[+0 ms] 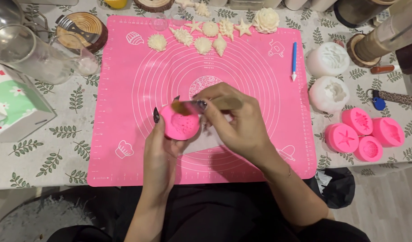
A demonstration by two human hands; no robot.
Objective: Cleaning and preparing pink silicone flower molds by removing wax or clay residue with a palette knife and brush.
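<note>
Two hands over the near-middle of the pink silicone mat (125, 67). Left hand (163, 148) cupped from below around a round pink mould (181, 125), fingers curled up its left side, thumb at the far edge; mould held just off the mat, cavity facing up. Right hand (235, 121) closed in a pinch grip on a small brush (192, 106); handle runs right into the fingers, bristle end lies over the far rim of the mould, touching or just above it, cannot tell which. Mould sits directly left of the right hand, between both hands.

Outward: row of cream shell and starfish casts (203, 38) along the far edge of the mat, a cream flower cast (265, 20) at far right. Blue modelling tool (294, 60) on the mat's right side. Right of the mat, two white moulds (327, 76), and nearer, four pink moulds (365, 134) clustered together. Left of the mat, a clear glass jug (31, 56) and a green-and-white carton (13, 103) on the leaf-print cloth (62, 157).
</note>
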